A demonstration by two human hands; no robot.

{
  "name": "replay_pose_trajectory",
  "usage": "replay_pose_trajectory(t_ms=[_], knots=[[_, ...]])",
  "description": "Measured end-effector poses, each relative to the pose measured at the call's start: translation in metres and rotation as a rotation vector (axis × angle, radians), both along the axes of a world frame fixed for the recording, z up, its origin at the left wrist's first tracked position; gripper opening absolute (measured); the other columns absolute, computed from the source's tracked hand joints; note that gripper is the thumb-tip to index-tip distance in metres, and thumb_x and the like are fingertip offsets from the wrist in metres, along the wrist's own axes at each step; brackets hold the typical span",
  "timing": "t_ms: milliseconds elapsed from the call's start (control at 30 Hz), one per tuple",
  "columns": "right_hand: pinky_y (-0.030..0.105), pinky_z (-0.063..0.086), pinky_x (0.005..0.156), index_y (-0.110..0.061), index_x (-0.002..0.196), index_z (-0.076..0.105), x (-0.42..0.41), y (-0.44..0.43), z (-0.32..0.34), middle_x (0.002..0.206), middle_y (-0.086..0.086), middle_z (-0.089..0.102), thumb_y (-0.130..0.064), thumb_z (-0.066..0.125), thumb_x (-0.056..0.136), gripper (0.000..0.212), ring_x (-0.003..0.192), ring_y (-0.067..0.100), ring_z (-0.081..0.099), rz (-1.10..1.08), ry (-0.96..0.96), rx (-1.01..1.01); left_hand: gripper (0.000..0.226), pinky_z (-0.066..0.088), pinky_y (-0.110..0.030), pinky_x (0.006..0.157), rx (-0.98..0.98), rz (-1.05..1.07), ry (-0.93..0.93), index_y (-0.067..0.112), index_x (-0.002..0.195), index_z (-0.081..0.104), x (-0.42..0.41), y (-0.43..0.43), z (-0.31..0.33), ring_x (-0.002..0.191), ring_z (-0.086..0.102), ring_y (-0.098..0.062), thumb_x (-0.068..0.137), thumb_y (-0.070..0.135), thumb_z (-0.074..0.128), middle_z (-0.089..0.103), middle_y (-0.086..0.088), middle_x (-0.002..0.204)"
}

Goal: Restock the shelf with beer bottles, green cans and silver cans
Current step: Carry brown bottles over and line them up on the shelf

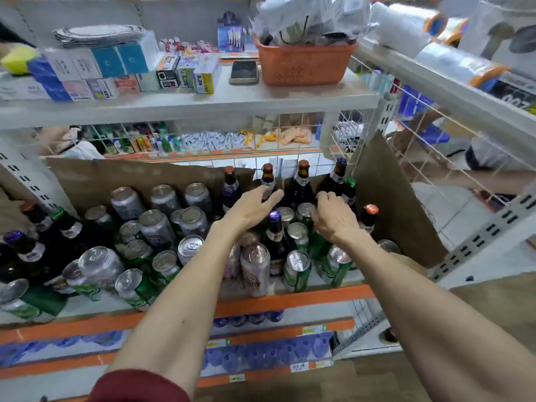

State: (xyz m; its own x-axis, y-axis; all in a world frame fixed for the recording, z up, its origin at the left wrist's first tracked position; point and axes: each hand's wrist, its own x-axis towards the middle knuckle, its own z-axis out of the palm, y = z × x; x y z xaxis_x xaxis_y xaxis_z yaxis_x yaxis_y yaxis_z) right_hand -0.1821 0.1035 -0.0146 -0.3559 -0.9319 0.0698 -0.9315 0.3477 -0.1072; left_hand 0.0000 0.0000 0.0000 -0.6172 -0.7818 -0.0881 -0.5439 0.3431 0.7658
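Shelf (290,303): beer bottles (303,181), green cans (297,274) and silver cans (156,227) stood crowded. Your left hand (252,210) was spread flat; your right hand (333,220) curled at one rear can (306,209), grip unclear. Risk: forearms toppling the front row.

Brown beer bottles (303,185) (orange, purple caps (303,163)); green cans (297,272); silver cans (158,229).

The shelf (290,303) carries cans (156,224) across its left and middle. One group of beer bottles (303,181) stands in a row along the far right, and others stand at the left end. A cardboard sheet (116,175) lines the back behind them. The left hand (252,207) and the right hand (333,216) reach side by side over the right half. Above, the upper shelf (203,105) holds boxes (87,68) on the left and a basket (304,65) on the right.
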Motion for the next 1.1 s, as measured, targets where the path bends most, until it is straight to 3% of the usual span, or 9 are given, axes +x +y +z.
replay_pose_trajectory(t_ms=[67,167,367,433,533,633,700,833,1100], knots=[[0.044,0.044,0.085,-0.002,0.123,0.047,-0.009,-0.002,0.004,0.123,0.019,0.052,-0.026,0.050,0.097,0.035,0.112,0.039,0.050,-0.072,0.056,-0.023,0.078,0.041,-0.035,0.108,0.055,-0.123,-0.100,0.019,0.144,0.048,-0.003,-0.002,0.001,0.127,0.052,-0.014,0.085,0.070,0.056,0.054,0.003,0.142],[0.045,0.044,0.087,-0.002,0.122,0.049,-0.023,-0.007,0.013,0.123,0.020,0.053,-0.021,0.050,0.096,0.032,0.114,0.039,0.049,-0.185,0.092,-0.079,0.071,0.044,-0.031,0.102,0.095,-0.288,-0.276,0.020,0.137,0.056,-0.006,-0.003,-0.005,0.118,0.057,-0.012,0.078,0.056,0.074,0.059,0.006,0.133],[0.046,0.044,0.090,0.000,0.125,0.047,-0.034,-0.015,0.019,0.127,0.021,0.050,-0.018,0.055,0.093,0.038,0.116,0.039,0.046,-0.268,0.089,-0.129,0.038,0.051,-0.026,0.084,0.186,-0.282,-0.208,0.018,0.111,0.070,-0.002,-0.003,-0.007,0.093,0.070,-0.010,0.078,0.034,0.081,0.075,0.001,0.104],[0.046,0.042,0.094,0.003,0.129,0.042,-0.037,-0.017,0.022,0.132,0.023,0.044,-0.015,0.061,0.088,0.048,0.120,0.039,0.042,-0.339,0.035,-0.118,0.031,0.051,-0.024,0.073,0.220,-0.280,-0.186,0.015,0.105,0.071,0.002,-0.001,-0.006,0.082,0.071,-0.011,0.079,0.030,0.080,0.077,0.000,0.090],[0.049,0.042,0.096,0.005,0.133,0.034,-0.043,-0.021,0.023,0.136,0.025,0.040,-0.014,0.063,0.089,0.056,0.124,0.044,0.044,-0.407,-0.176,-0.099,0.031,0.044,-0.038,0.060,0.248,-0.227,-0.141,0.017,0.099,0.072,0.007,0.002,-0.010,0.067,0.061,-0.025,0.075,0.033,0.082,0.075,0.002,0.082],[0.049,0.043,0.094,0.006,0.138,0.027,-0.046,-0.025,0.022,0.139,0.027,0.042,-0.012,0.060,0.093,0.059,0.122,0.047,0.050,-0.440,-0.310,-0.095,0.029,0.036,-0.022,0.051,0.224,-0.164,-0.092,0.017,0.096,0.072,0.008,0.007,-0.014,0.054,0.051,-0.009,0.075,0.034,0.084,0.067,0.006,0.077],[0.050,0.043,0.095,0.005,0.138,0.029,-0.047,-0.030,0.021,0.140,0.025,0.042,-0.009,0.058,0.093,0.056,0.124,0.046,0.049,-0.469,-0.330,-0.118,0.030,0.043,-0.021,0.059,0.218,-0.141,-0.067,0.021,0.096,0.074,0.010,0.008,-0.020,0.068,0.062,-0.005,0.072,0.038,0.084,0.071,0.005,0.086],[0.050,0.040,0.101,0.005,0.139,0.030,-0.050,-0.039,0.020,0.144,0.026,0.038,-0.003,0.059,0.090,0.058,0.132,0.042,0.041,-0.525,-0.368,-0.120,0.031,0.052,-0.043,0.095,0.173,-0.107,-0.052,0.029,0.091,0.075,0.010,0.008,-0.030,0.093,0.069,-0.012,0.068,0.048,0.082,0.074,0.006,0.092],[0.047,0.040,0.103,0.008,0.138,0.033,-0.064,-0.045,0.024,0.141,0.024,0.045,-0.002,0.056,0.093,0.052,0.132,0.042,0.043,-0.604,-0.476,-0.132,0.014,0.052,-0.045,0.094,0.099,-0.040,0.102,0.024,0.084,0.073,0.005,0.018,-0.034,0.083,0.071,-0.014,0.080,0.037,0.077,0.075,0.002,0.081]])
